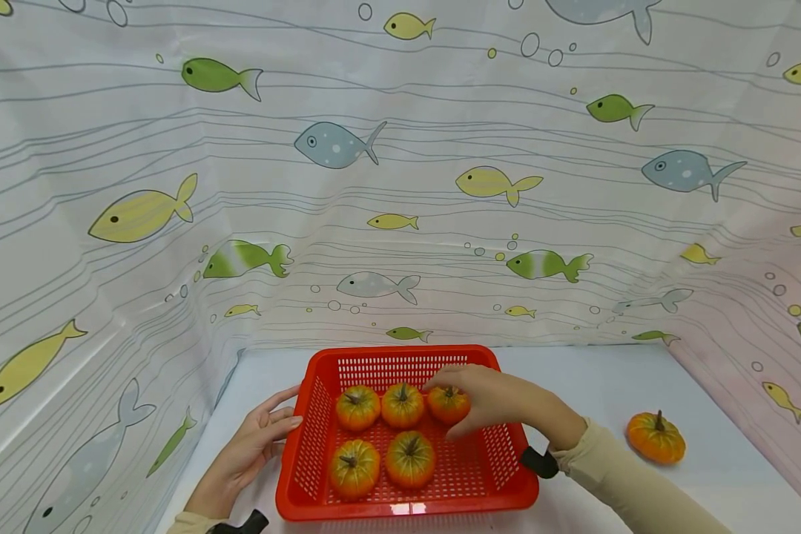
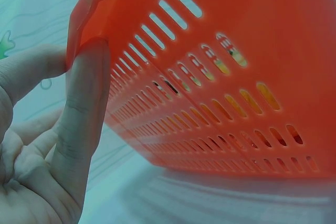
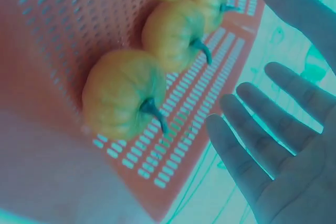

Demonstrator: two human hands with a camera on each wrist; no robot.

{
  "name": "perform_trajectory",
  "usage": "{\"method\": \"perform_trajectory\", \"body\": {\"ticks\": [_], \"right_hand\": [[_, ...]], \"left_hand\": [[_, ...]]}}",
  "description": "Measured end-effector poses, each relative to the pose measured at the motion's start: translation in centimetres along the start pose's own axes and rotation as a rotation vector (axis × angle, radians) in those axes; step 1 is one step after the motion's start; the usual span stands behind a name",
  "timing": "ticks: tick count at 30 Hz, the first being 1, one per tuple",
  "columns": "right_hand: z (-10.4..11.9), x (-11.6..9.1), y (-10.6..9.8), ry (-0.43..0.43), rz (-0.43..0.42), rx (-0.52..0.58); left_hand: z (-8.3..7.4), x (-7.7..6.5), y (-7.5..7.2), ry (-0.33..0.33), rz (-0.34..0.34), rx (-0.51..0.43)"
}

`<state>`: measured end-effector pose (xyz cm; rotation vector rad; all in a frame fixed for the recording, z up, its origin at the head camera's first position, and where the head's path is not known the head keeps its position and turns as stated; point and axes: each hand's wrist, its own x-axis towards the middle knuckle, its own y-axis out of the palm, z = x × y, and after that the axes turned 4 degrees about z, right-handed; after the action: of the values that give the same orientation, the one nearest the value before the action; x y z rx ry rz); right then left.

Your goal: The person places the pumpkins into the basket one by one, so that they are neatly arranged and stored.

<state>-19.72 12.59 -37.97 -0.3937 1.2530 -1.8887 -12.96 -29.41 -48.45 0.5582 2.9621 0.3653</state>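
Note:
A red plastic basket (image 1: 407, 509) with slotted walls holds several small orange pumpkins, among them one at front left (image 1: 354, 475) and another at front centre (image 1: 410, 461). At the basket's left side my left hand (image 1: 250, 445) pinches the rim between thumb and fingers, as the left wrist view shows. My right hand (image 1: 497, 398) hovers over the right part of the basket with its fingers spread. Below it sits the back-right pumpkin (image 1: 446, 406), partly hidden by the hand. Seen from the right wrist, the fingers are apart from the pumpkins (image 3: 123, 95).
On the white table (image 1: 574, 378), to the right of the basket, a lone pumpkin (image 1: 656, 437) lies beyond the right forearm. A curtain (image 1: 440, 148) printed with fish surrounds the table at the back and sides.

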Motion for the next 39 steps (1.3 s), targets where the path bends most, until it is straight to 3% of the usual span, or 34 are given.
{"method": "perform_trajectory", "body": {"ticks": [14, 21, 31, 39], "right_hand": [[-3.7, -3.8, -0.9, 0.018, -0.091, 0.043], [-5.6, -6.1, -1.4, 0.072, -0.133, 0.089], [-8.3, -10.1, -1.9, 0.139, -0.263, 0.067], [-10.7, -13.1, -1.5, 0.224, -0.346, 0.054]], "left_hand": [[-0.2, -0.1, 0.1, -0.011, -0.01, -0.005], [-0.1, -0.2, 0.2, -0.025, -0.016, -0.021], [-0.1, -0.1, 0.2, -0.017, -0.019, -0.006], [-0.1, 0.0, 0.4, -0.064, -0.083, 0.007]]}}
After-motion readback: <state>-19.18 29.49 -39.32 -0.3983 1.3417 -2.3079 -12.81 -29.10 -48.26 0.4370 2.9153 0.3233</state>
